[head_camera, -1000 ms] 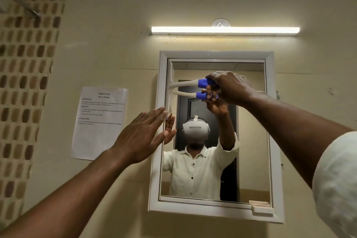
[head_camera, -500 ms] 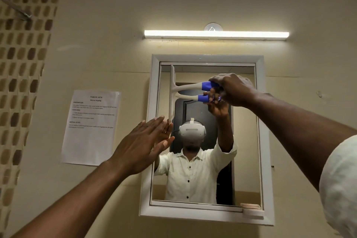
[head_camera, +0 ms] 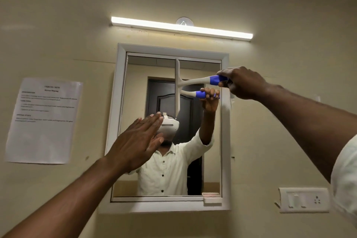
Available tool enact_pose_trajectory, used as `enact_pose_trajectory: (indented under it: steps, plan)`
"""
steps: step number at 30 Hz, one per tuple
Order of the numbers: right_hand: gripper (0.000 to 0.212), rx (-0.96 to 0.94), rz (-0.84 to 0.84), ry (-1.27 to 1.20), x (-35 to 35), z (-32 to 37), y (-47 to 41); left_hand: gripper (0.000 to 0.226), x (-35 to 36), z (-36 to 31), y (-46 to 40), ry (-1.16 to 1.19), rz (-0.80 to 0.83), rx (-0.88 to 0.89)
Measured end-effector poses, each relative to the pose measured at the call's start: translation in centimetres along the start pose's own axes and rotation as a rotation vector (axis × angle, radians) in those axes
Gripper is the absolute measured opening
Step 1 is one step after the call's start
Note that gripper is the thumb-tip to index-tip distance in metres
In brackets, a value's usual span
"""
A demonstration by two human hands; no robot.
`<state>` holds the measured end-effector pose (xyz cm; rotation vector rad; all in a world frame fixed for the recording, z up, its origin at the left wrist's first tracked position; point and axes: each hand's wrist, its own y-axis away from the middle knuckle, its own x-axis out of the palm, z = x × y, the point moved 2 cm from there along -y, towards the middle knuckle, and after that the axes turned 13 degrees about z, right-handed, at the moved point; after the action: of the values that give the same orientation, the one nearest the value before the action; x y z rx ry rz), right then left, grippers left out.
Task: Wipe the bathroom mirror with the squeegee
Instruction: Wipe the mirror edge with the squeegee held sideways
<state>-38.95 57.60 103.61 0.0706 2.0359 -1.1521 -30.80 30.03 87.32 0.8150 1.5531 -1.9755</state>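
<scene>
Your squeegee (head_camera: 178,87) is on the mirror (head_camera: 193,160), up in the top half of the glass, near the middle. Its long white blade stands straight up and down and lies against the glass. The handle sticks out to the right, white first and then blue at the end.

Your right hand (head_camera: 242,83) holds the blue end of the handle, with the fingers curled around it. This hand is in front of the mirror's right edge, near the top.

Your left hand (head_camera: 138,144) is flat, with the fingers straight and close together. It is in front of the mirror's lower left part. You cannot tell if it touches the glass.

The mirror has a white frame (head_camera: 120,102). Above the mirror a long lamp (head_camera: 181,28) is shining. To the left of the mirror a sheet of paper (head_camera: 44,120) is stuck on the wall. To the lower right of the mirror is a white switch plate (head_camera: 304,200).
</scene>
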Motion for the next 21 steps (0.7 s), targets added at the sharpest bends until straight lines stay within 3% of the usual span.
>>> enact_pose_trajectory:
  steps: [13,21]
  plan:
    - [0.036,0.207,0.089,0.062,-2.7,-8.0,4.5,0.065,2.5,-3.3,-2.0,0.042,-0.011,0.055]
    - [0.034,0.272,0.113,0.065,-2.9,-9.3,6.1,0.064,3.2,-4.3,-2.6,0.074,-0.006,0.059]
